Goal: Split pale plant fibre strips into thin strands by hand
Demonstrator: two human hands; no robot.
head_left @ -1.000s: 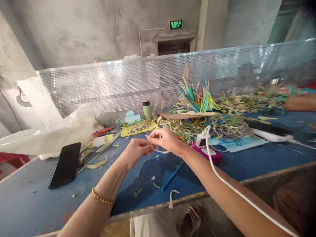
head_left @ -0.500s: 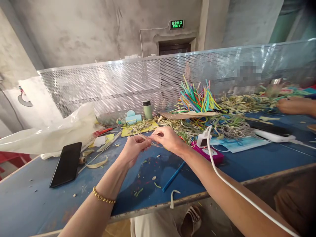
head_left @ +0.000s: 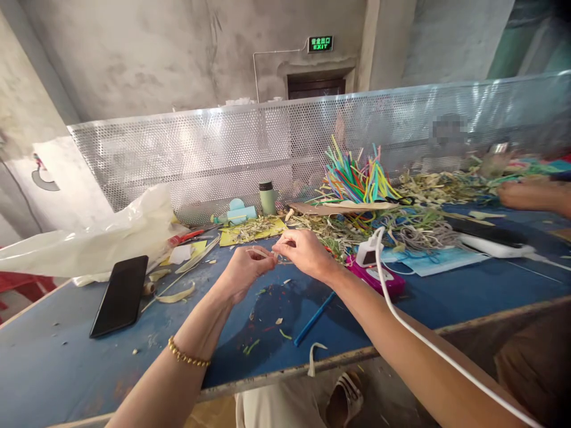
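My left hand (head_left: 244, 270) and my right hand (head_left: 306, 252) meet above the middle of the blue table (head_left: 178, 333). Both are closed in a pinch, with the fingertips almost touching. Between them runs a thin pale strip (head_left: 257, 252), like a piece of dried plant fibre; its ends are mostly hidden by my fingers. Behind the hands lies a yellow sheet (head_left: 229, 238) covered with dry plant scraps. Below them, a blue stick (head_left: 314, 319) and small trimmings rest on the table.
A black phone (head_left: 119, 296) and plastic bag (head_left: 111, 238) lie left. A green bottle (head_left: 267, 199), colourful pipe cleaners (head_left: 357, 178) and tangled fibres stand behind. A white cable (head_left: 428, 339) crosses over my right forearm beside a magenta box (head_left: 388, 279). Another person's hand (head_left: 526, 195) is far right.
My left fingers have shifted slightly at the strip, and a little more of it shows above them. My right hand stays almost in place.
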